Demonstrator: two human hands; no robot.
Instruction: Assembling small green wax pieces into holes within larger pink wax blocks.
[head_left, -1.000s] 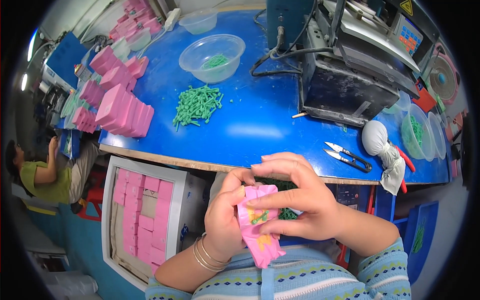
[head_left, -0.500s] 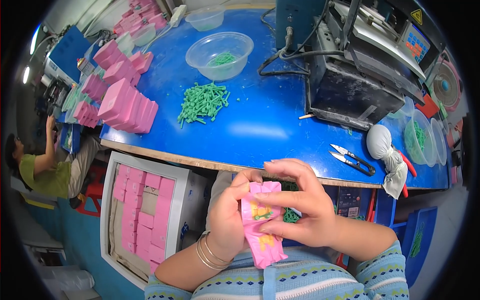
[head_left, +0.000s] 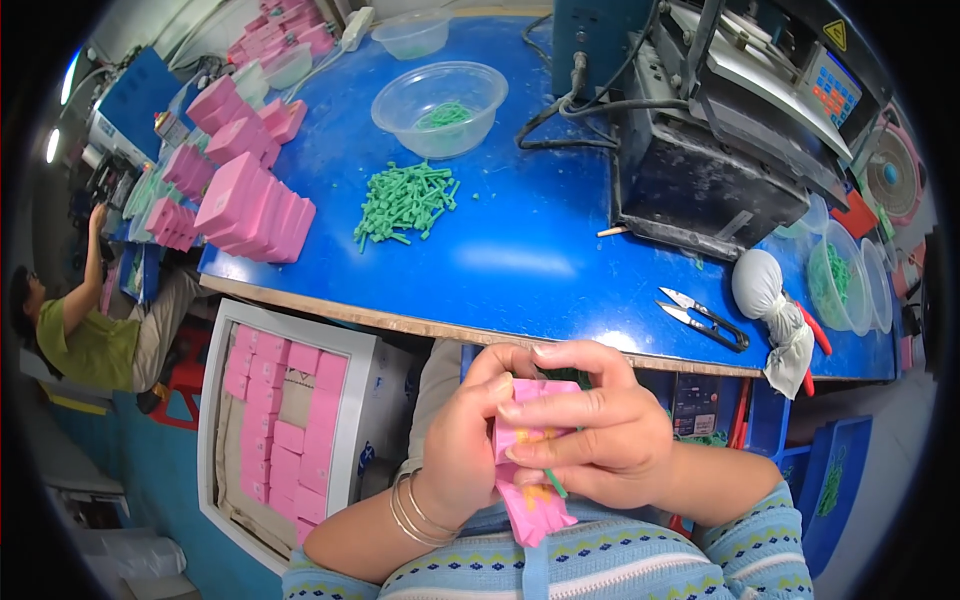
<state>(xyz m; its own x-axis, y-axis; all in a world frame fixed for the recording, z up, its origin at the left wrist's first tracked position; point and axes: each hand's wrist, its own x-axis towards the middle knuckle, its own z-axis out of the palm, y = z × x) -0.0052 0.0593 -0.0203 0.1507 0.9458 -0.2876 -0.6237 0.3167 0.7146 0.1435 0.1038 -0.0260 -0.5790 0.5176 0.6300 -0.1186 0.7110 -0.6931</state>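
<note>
Yellow triangular warning sign (head_left: pixel 835 34) on dark machine (head_left: pixel 695 180)

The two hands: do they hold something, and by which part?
A pink piece: the left hand grips its left side, the right hand lies across its front. A green stick shows by the right hand; any hold there is hidden.
</note>
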